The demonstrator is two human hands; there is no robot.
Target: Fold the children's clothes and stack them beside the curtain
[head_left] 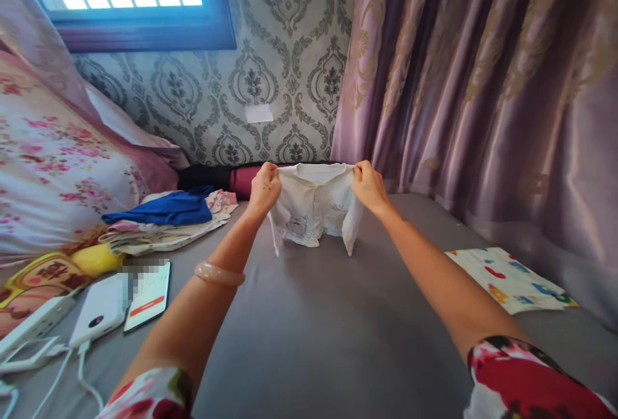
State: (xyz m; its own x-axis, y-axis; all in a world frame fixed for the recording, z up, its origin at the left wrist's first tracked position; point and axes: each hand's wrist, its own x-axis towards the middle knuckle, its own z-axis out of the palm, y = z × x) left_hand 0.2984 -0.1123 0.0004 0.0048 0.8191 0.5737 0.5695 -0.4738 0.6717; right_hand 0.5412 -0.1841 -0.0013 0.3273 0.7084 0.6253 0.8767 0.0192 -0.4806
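A small white long-sleeved fabric top with a button front [315, 200] hangs between a person's left hand [265, 188] and right hand [369, 187], above a grey-sheeted bed [318, 335]. The fingers pinch its shoulders, apparently to keep it stretched and facing the wearer. The neckline is uppermost between the fingers, hem and sleeves below; the shoulder line runs crosswise, with no clear long axis.
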